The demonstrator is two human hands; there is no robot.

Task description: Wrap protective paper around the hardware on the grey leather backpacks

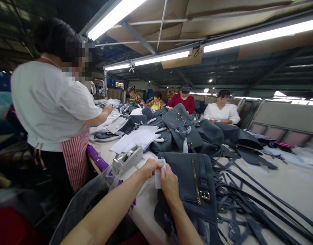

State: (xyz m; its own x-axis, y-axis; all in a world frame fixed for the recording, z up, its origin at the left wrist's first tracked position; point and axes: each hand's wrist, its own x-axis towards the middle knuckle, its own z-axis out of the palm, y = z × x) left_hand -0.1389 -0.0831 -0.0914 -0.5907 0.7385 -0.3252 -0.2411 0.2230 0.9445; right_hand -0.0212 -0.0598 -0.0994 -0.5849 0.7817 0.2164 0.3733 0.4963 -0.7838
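Observation:
A dark grey-blue handbag [194,183] with a gold zipper and buckle lies on the white table [286,183] in front of me. My left hand [150,168] and my right hand [169,185] meet at the bag's top left corner. Both pinch a small white piece of paper or tape [158,177] between thumbs and fingers, held against the bag's edge.
A grey tape dispenser [127,159] sits just left of my hands. Dark straps [250,200] sprawl to the right. More grey bags [183,131] and white sheets [138,137] pile up behind. A person in a white shirt and striped apron [54,112] stands at left; several people sit at the far end.

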